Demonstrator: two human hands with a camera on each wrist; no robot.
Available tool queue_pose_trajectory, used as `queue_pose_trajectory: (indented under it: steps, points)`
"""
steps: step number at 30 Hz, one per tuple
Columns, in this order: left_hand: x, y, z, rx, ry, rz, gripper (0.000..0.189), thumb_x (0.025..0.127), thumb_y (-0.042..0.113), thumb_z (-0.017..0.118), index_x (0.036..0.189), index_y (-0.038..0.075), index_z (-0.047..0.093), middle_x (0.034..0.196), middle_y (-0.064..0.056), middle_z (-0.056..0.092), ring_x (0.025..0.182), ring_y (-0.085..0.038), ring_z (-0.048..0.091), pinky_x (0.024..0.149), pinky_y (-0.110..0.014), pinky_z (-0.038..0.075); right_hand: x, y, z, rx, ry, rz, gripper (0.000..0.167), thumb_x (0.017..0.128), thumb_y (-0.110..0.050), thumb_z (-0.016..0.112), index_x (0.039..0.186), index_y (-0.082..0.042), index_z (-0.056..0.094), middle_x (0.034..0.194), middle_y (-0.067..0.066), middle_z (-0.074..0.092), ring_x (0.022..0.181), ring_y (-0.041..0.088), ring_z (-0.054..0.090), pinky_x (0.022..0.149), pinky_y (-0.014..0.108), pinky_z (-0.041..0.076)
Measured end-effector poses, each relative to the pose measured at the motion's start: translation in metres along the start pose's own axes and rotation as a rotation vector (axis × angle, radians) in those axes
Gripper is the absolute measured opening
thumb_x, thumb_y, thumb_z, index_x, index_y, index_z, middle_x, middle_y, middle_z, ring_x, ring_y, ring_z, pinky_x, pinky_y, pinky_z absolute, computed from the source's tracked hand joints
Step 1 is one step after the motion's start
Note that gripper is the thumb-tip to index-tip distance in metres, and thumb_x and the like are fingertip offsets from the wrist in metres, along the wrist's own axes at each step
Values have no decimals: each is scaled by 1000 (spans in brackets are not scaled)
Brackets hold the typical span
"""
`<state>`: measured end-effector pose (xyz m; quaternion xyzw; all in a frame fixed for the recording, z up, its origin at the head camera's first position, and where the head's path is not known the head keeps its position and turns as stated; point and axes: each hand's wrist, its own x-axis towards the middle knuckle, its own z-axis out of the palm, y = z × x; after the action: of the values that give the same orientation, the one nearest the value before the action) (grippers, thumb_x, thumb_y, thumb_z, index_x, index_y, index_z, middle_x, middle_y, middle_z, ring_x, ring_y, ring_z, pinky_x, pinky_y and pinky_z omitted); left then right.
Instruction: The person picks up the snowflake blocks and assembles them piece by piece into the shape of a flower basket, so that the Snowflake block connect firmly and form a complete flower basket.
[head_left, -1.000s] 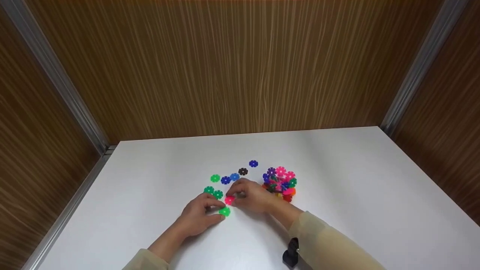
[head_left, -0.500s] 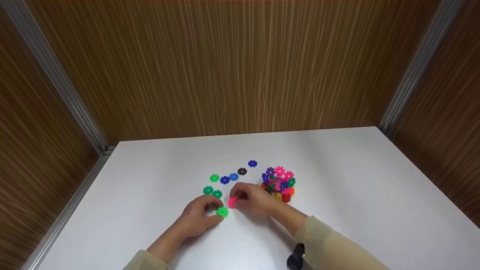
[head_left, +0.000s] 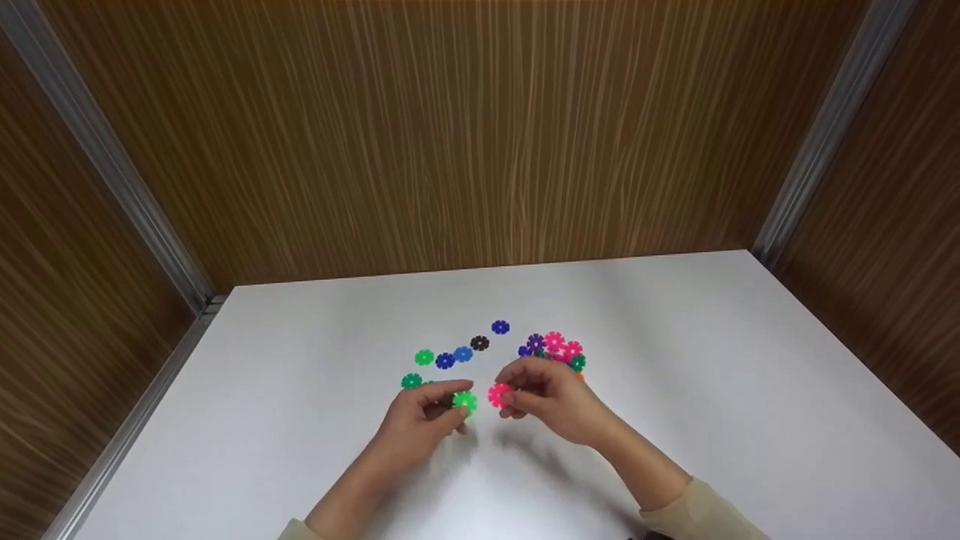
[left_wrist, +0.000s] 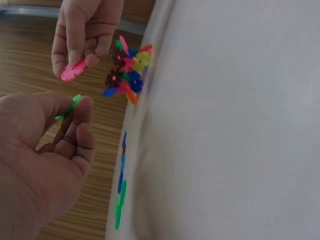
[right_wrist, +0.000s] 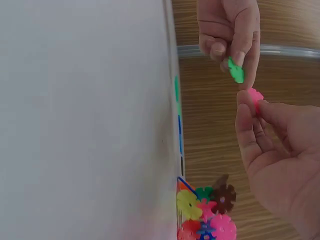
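Note:
Between thumb and fingers, my left hand (head_left: pixel 416 427) pinches a bright green flower-shaped disc (head_left: pixel 465 403) with a notched edge. My right hand (head_left: pixel 562 401) pinches a pink disc (head_left: pixel 498 395) of the same kind. Both are held up off the table and face each other with a small gap. In the left wrist view the pink disc (left_wrist: pixel 73 71) is above the green disc (left_wrist: pixel 75 102), apart from it. The right wrist view also shows the green disc (right_wrist: pixel 235 71) and the pink disc (right_wrist: pixel 255 97) close but separate.
Loose discs lie behind the hands: green (head_left: pixel 424 357), blue (head_left: pixel 445 361), black-brown (head_left: pixel 480 343) and dark blue (head_left: pixel 500 327). A multicoloured cluster of joined discs (left_wrist: pixel 127 70) stands behind my right hand. Wood-grain panels (head_left: pixel 480 135) enclose the white table (head_left: pixel 300 337).
Both hands have risen from the table, lifting the green and pink discs. The right hand moved rightward and now partly covers the cluster; the left hand moved slightly right.

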<state>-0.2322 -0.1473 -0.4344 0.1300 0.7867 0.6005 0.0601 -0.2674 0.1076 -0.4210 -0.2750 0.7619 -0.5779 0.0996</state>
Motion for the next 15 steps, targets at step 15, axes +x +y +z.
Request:
queue_pose_trajectory:
  steps: [15]
  points:
    - [0, 2, 35, -178, 86, -4, 39, 97, 9, 78, 135, 6, 72, 96, -9, 74, 86, -24, 77, 80, -26, 62, -12, 5, -5, 43, 82, -75, 13, 101, -4, 72, 113, -4, 73, 106, 15, 73, 98, 28, 74, 90, 31, 61]
